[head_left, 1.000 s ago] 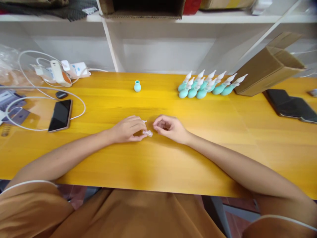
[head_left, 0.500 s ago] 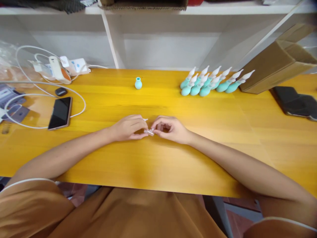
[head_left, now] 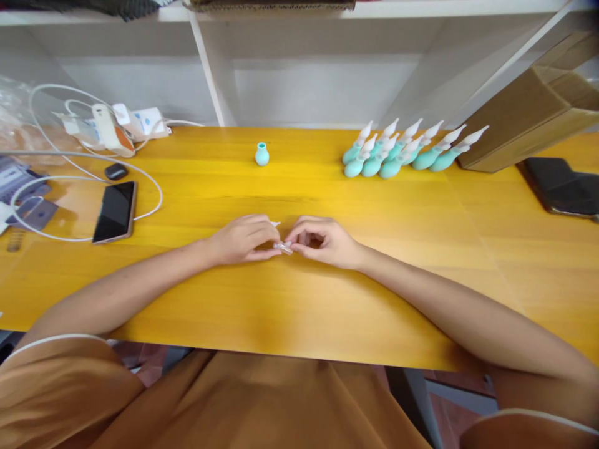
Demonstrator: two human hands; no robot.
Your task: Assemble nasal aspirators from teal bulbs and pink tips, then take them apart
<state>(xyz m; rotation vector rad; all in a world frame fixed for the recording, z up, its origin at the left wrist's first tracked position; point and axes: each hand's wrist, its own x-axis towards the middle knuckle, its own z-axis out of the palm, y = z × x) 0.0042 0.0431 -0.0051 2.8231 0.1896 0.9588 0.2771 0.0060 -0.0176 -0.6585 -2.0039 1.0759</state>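
- Two of my hands meet at the middle of the yellow tabletop (head_left: 299, 312), pinching one small clear plastic piece (head_left: 283, 247) between them.
- It is tiny, see-through, whitish at the ends, lying low just above the wood; its exact shape is too small to tell.
- My left hand (head_left: 243, 239) rests knuckles up, its grip closed on the piece with thumb and fingertips.
- My right hand (head_left: 322, 240) curls inward, its grip closed on the other end.
- Both forearms lie flat, angled in from the near edge.
- Farther back stand a lone teal bulb (head_left: 262, 154) and a cluster of teal bulbs with white tips (head_left: 407, 153).
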